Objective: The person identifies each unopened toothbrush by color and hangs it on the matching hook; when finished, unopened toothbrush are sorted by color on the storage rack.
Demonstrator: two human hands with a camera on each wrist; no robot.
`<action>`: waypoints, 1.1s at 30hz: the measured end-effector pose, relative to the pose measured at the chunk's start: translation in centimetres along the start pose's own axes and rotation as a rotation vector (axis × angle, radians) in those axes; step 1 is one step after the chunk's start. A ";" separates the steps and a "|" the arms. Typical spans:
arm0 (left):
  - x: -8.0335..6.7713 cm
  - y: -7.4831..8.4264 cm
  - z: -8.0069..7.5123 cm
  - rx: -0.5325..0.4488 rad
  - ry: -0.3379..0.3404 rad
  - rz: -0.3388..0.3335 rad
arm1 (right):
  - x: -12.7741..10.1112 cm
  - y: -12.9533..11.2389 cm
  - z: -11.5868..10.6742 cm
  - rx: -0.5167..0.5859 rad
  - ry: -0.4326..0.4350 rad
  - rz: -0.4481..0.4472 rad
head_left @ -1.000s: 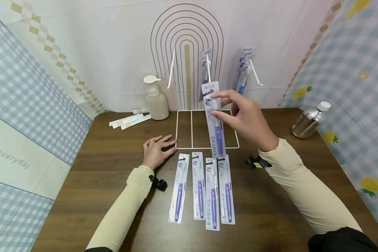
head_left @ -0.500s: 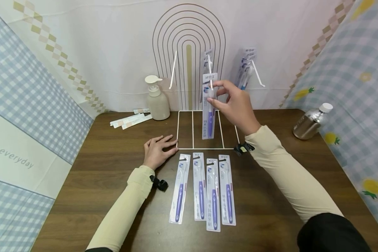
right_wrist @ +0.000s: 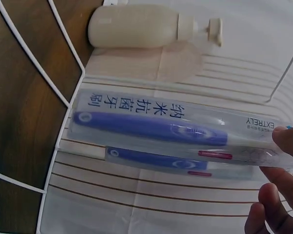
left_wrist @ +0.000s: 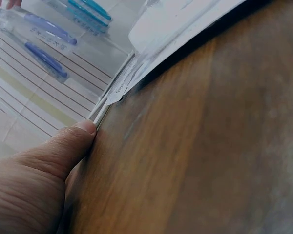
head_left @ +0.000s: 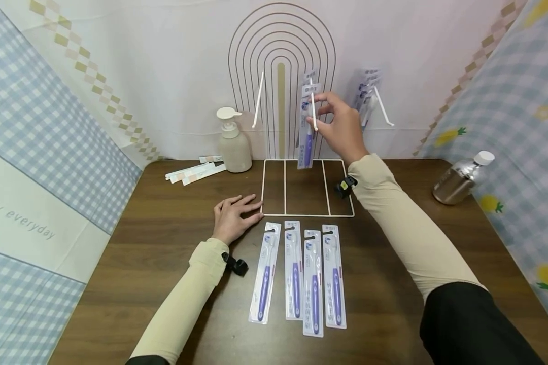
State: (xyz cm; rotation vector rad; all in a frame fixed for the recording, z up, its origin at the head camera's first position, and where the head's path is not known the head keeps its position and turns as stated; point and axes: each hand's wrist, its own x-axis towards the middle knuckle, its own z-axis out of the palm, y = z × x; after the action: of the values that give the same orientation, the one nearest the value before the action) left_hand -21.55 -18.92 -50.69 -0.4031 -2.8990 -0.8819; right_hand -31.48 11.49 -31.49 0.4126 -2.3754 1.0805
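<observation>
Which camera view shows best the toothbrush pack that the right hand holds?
The right wrist view: the toothbrush pack fills the frame, purple handle and print clear, fingers pinching its top end. The head view shows the pack small, hanging upright at the rack's middle hook. The left wrist view shows it only small in a corner.

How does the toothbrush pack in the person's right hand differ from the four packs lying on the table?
The held pack hangs upright at the middle hook, pinched by the right hand; the four packs lie flat in a row on the table, untouched. All hold purple-handled brushes.
</observation>
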 end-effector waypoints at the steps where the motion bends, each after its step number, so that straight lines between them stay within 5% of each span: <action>1: 0.0 0.0 0.1 -0.001 0.000 0.000 | 0.2 0.2 0.1 0.001 -0.001 0.005; 14: 0.2 0.4 0.3 0.004 -0.003 0.000 | 1.6 1.0 0.3 -0.025 -0.031 0.069; 20: 0.2 0.4 0.2 0.004 0.000 0.000 | 1.2 1.0 -0.1 0.006 -0.004 0.032; 33: 0.0 0.1 0.0 0.008 0.006 0.005 | -5.2 0.6 -3.5 0.106 -0.017 0.031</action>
State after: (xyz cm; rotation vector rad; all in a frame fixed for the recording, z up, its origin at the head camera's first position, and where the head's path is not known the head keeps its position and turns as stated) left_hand -21.57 -18.85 -50.63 -0.4064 -2.8941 -0.8695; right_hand -26.36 14.84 -32.73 0.4251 -2.3536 1.2248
